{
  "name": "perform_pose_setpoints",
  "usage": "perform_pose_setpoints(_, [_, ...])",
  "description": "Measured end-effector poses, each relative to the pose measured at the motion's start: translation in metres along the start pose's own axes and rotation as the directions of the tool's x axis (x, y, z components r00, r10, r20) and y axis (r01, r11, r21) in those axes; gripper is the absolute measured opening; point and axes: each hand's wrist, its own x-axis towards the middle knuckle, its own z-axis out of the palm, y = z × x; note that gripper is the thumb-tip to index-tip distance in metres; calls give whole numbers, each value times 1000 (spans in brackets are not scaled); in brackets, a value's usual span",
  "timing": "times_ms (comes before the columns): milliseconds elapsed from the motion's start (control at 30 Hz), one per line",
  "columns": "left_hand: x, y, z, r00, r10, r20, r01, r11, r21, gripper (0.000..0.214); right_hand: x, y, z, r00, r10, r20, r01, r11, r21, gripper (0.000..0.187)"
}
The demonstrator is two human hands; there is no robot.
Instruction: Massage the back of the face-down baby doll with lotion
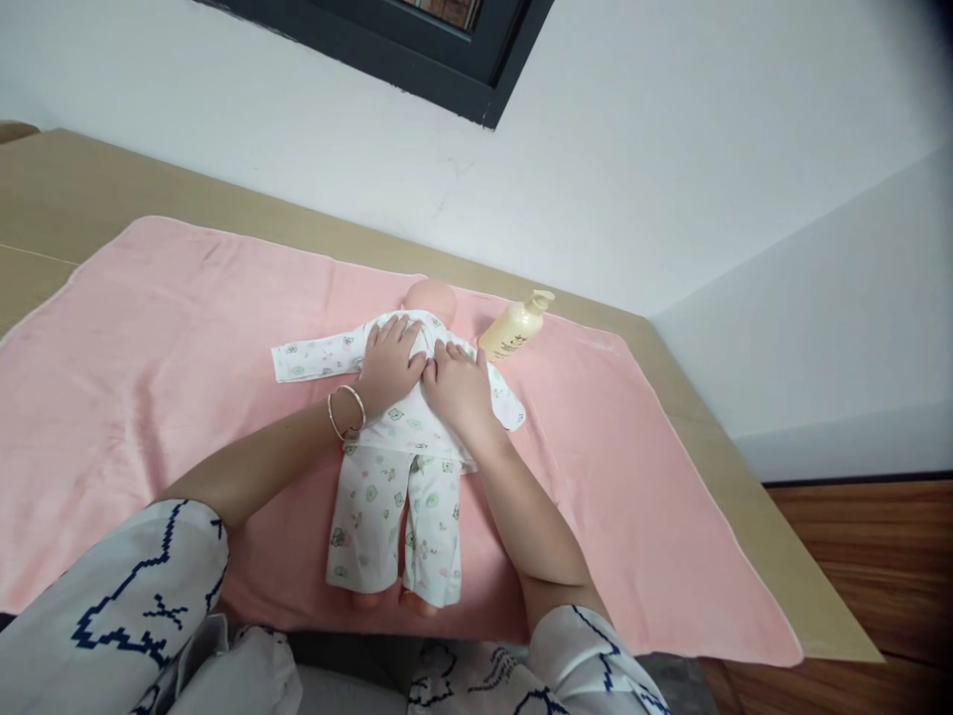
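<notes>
A baby doll [430, 301] lies stretched out on a pink blanket [223, 298], its head at the far side and its feet towards me. It wears a white printed top [406, 422] and matching trousers [372, 506]. My left hand [391, 362] rests flat on the upper part of the top, fingers spread. Beside it, my right hand [458, 387] lies on the other side of the upper body, its fingers slightly bent and apart. The two thumbs nearly meet in the middle. The doll's face is not visible.
A cream pump bottle [513, 328] leans at a tilt on the blanket, close to the doll's right-hand shoulder in view. The blanket covers much of a wooden table [670, 367]. Behind stands a white wall [357, 169] with a dark-framed window [447, 60].
</notes>
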Motion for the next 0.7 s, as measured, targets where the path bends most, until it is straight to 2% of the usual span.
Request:
perform_pose_setpoints(100, [0, -1, 0, 999, 45, 0, -45, 999, 6, 48, 3, 4, 3, 1000, 0, 15, -1, 999, 39, 52])
perform_pose_setpoints(300, [-3, 3, -1, 986, 127, -108, -126, 992, 17, 35, 30, 38, 24, 998, 1, 61, -17, 963, 270, 60])
perform_pose_setpoints(400, [-3, 2, 1, 986, 91, -137, -96, 995, -26, 35, 33, 43, 30, 1000, 14, 14, -17, 949, 316, 59])
perform_pose_setpoints(533, [-1, -3, 7, 988, -4, -152, -7, 997, -72, 41, 26, 35, 34, 998, 26, -53, -8, 950, 313, 56])
perform_pose_setpoints(633, [-1, -6, 11, 989, -16, -148, 3, 996, -88, 42, 17, 27, 31, 993, 47, -108, -12, 955, 297, 53])
perform_pose_setpoints(700, [-2, -7, 11, 989, -14, -147, -1, 994, -105, 42, 12, 22, 26, 981, 56, -186, -10, 971, 239, 51])
